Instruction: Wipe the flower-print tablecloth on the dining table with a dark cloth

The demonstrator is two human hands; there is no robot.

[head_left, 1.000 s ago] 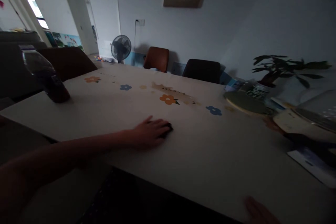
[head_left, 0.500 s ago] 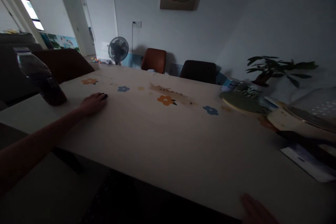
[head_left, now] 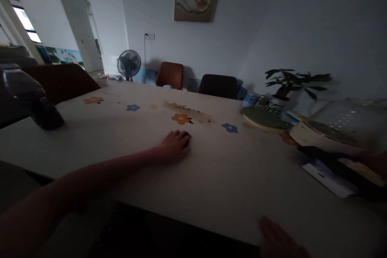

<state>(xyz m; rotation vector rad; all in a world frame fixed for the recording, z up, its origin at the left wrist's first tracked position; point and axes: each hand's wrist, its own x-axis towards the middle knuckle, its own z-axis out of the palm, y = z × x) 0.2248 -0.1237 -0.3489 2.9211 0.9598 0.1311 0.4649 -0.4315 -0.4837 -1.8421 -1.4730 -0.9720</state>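
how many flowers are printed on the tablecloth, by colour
orange flowers: 2, one near the left hand, one at the far left
blue flowers: 2, and
total: 4 clear flowers on the tablecloth; fainter yellowish marks are too dim to count

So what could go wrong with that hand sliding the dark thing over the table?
The left hand presses a small dark thing flat on the table. A wide sweep leftward might knock the jar standing near the edge. A sweep rightward could hit the round board and potted plant.
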